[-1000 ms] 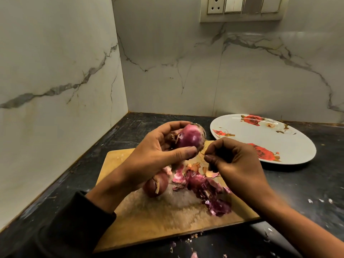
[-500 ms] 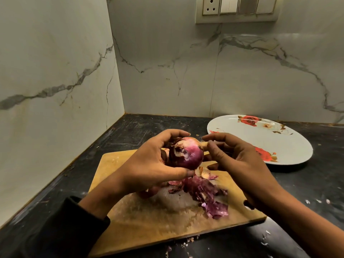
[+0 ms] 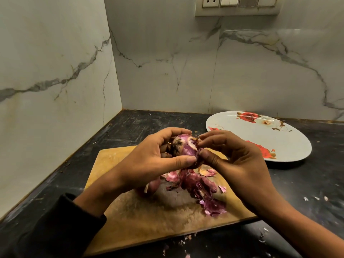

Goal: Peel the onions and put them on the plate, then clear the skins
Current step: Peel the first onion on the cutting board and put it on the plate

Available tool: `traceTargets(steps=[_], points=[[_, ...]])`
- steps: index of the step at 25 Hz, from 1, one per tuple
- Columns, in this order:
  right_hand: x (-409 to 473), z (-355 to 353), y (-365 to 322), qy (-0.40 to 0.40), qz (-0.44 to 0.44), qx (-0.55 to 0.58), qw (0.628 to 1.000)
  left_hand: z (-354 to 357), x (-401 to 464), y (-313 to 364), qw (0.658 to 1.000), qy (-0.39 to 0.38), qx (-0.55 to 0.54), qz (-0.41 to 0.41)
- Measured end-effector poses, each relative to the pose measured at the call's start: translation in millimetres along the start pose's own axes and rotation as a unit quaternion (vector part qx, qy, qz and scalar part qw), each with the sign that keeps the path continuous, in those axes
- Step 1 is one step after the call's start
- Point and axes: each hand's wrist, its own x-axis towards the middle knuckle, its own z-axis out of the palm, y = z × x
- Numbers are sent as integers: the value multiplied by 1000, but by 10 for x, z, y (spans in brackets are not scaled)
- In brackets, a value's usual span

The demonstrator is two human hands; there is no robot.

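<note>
My left hand [image 3: 150,161] grips a red onion [image 3: 183,148] above the wooden cutting board [image 3: 130,216], fingers over its top and thumb under it. My right hand [image 3: 234,161] pinches a flap of skin at the onion's top right, its thumb against the onion's lower side. A second onion [image 3: 149,188] lies on the board, mostly hidden under my left wrist. A heap of purple onion skins [image 3: 202,190] lies on the board below my hands. The white plate [image 3: 290,146] with red roses sits to the right, nothing on it.
The board lies on a dark stone counter [image 3: 316,192] in a corner of marble walls, left and behind. Small skin flakes [image 3: 314,198] dot the counter right of and in front of the board. A switch panel [image 3: 236,5] is high on the back wall.
My left hand has turned the onion, showing its dark root end. My right hand has closed in and taken hold of skin at the onion's top.
</note>
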Motion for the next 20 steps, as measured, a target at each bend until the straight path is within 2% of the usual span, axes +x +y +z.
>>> traceTargets(steps=[6, 12, 17, 20], points=[[-26, 48, -24, -12, -1, 33, 999, 0, -2, -1, 1000, 11, 23, -4], [-27, 55, -8, 1, -2, 18, 1000, -25, 15, 0, 1000, -18, 8, -14], [-35, 73, -51, 12, -35, -24, 999, -30, 17, -6, 1000, -8, 5, -17], [-25, 92, -71, 6, -26, -42, 999, -22, 15, -1, 1000, -10, 13, -9]])
